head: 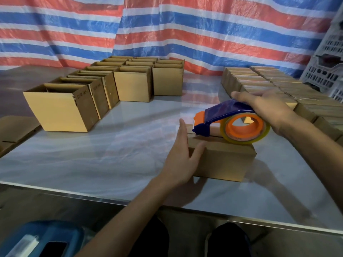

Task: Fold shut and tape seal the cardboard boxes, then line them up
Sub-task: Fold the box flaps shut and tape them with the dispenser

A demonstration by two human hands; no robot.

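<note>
Cardboard box (222, 160) under the tape, flaps folded shut, near the front middle of the table (111, 154)

From my end I judge the taping step is in hand: the right hand (267, 106) curls over the tape dispenser (222, 115), gripping it with its nose down on the lid seam at the box's left end, while the left hand (181, 156) lies flat-fingered against that end, holding nothing. Next I'd want a clean cut of the tape and a press over the edge, then a slide right to the sealed boxes (259, 80) lined there. At the back left wait open boxes (61, 108). The tabletop is pale and glossy; a red, white and blue striped tarpaulin (167, 30) hangs behind, with pale crates (326, 62) at far right
</note>
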